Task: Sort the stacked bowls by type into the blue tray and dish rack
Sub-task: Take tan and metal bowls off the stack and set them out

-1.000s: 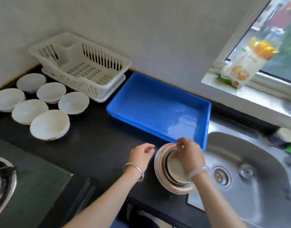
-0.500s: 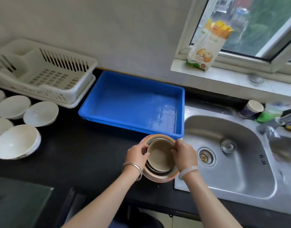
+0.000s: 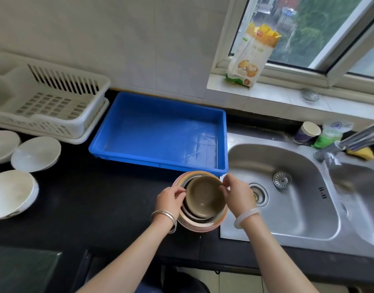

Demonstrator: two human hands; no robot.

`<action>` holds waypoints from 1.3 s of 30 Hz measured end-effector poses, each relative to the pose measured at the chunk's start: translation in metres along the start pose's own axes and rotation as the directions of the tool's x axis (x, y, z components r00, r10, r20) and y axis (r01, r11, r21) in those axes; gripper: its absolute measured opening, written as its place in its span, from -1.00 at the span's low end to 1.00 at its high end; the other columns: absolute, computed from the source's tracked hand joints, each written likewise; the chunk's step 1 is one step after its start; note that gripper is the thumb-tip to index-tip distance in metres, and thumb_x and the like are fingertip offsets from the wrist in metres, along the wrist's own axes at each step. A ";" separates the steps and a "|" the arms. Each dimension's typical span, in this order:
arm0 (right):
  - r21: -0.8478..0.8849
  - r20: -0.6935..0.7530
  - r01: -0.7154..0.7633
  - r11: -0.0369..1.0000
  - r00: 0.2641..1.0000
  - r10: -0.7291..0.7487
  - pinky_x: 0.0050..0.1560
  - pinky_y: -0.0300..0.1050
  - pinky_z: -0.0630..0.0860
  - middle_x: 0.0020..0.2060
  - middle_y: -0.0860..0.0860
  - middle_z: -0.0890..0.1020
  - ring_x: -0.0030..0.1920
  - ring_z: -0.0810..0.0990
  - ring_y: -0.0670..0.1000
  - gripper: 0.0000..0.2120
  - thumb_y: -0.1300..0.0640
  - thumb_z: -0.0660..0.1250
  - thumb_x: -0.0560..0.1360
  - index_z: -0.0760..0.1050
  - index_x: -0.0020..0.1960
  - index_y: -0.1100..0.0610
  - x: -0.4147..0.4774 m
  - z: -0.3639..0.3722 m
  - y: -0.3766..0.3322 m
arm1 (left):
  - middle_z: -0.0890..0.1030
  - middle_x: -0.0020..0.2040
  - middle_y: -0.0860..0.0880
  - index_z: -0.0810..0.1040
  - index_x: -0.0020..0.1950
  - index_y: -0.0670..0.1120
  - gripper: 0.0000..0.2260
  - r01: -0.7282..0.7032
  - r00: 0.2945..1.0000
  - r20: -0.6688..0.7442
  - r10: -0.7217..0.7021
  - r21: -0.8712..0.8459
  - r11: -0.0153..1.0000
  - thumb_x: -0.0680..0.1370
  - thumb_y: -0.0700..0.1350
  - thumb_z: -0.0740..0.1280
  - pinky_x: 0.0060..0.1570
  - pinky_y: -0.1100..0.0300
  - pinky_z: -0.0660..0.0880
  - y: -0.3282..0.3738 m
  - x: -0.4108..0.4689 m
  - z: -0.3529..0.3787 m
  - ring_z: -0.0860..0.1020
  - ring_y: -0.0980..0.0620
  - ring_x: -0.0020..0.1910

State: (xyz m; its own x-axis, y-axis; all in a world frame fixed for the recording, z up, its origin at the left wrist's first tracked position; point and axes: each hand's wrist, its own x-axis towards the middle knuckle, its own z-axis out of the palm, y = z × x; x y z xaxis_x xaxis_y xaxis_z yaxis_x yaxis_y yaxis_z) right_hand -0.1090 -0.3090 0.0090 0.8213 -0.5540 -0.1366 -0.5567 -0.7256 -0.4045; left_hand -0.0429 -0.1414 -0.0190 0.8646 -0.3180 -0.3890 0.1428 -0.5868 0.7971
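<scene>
Since a moment ago both hands have closed in on the stack, where before only my right one rested inside it. Now my left hand [image 3: 171,198] and right hand [image 3: 236,192] pinch opposite sides of the rim of the brown bowl [image 3: 204,196], topmost in the stack of bowls [image 3: 200,223] standing on the black table [image 3: 97,197] directly under my hands. To free it cleanly I judge I should lift straight up and level, so the bowls nested beneath don't come along. Just beyond my fingers sits the blue tray [image 3: 160,132], bare inside; farther off to my left the white dish rack [image 3: 46,102] looks bare too. White bowls [image 3: 34,154] lie well to my left, the steel sink [image 3: 287,187] just beside my right hand, a window above it.
</scene>
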 end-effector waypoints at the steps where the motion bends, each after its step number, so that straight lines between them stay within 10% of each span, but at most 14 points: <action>1: 0.037 -0.007 -0.021 0.999 1.000 0.022 -0.28 -0.15 0.27 -0.20 0.11 0.63 -0.26 0.47 0.11 -0.87 0.16 0.30 0.51 0.36 -0.17 0.08 -0.002 -0.002 0.002 | 0.61 0.02 -0.05 0.59 0.05 -0.05 -0.86 -0.002 1.000 0.001 0.002 0.013 1.000 0.52 -0.14 0.29 0.04 0.12 0.56 0.001 0.001 0.000 0.60 0.01 -0.04; 10: 0.261 0.009 -0.118 0.958 0.993 0.120 -0.15 0.06 0.60 -0.23 0.17 0.67 -0.29 0.64 0.19 -0.96 0.22 0.33 0.47 0.49 -0.11 0.12 -0.007 -0.019 0.012 | 0.49 -0.01 -0.02 0.56 -0.15 -0.09 -0.96 -0.033 0.997 -0.062 0.041 0.127 0.991 0.49 -0.15 0.35 -0.11 0.26 0.39 0.011 0.006 0.003 0.45 0.09 -0.13; 16: 0.372 0.025 -0.137 0.918 0.990 0.137 -0.45 -0.40 0.48 -0.27 0.09 0.67 -0.43 0.61 0.00 -0.93 0.23 0.35 0.47 0.55 -0.09 0.08 -0.008 -0.029 0.008 | 0.58 -0.21 -0.01 0.52 -0.19 -0.10 -0.93 -0.002 0.998 -0.067 0.000 -0.026 1.000 0.50 -0.18 0.32 -0.18 0.19 0.57 0.014 0.007 -0.003 0.59 0.01 -0.18; 26: 0.545 0.026 -0.054 0.836 0.999 0.047 -0.25 0.00 0.66 -0.30 0.04 0.66 -0.32 0.67 0.07 -0.85 0.25 0.38 0.43 0.53 -0.18 0.00 0.012 -0.042 -0.047 | 0.62 -0.18 -0.11 0.53 -0.21 -0.14 -0.94 0.098 0.983 -0.107 -0.150 -0.385 0.918 0.47 -0.23 0.35 -0.34 0.31 0.57 -0.001 0.009 -0.069 0.62 0.03 -0.17; 39: 0.545 0.323 -0.106 0.832 0.942 -0.092 -0.40 -0.28 0.61 -0.19 0.08 0.62 -0.38 0.62 -0.04 -0.94 0.26 0.31 0.45 0.54 -0.10 0.17 0.057 0.096 -0.191 | 0.50 -0.25 -0.16 0.47 -0.22 -0.26 -0.91 0.158 0.749 -0.343 -0.567 -0.738 0.656 0.49 -0.32 0.30 -0.08 0.03 0.57 -0.126 -0.014 -0.178 0.55 -0.03 -0.21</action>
State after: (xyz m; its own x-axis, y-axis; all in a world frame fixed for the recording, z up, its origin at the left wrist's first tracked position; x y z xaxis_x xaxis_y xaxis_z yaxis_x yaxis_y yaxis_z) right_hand 0.0559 -0.1630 -0.0084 0.8651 -0.3232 -0.3836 -0.4817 -0.3222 -0.8150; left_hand 0.0131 0.0693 -0.0321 0.7321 0.3498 -0.5845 0.5857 0.1148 0.8023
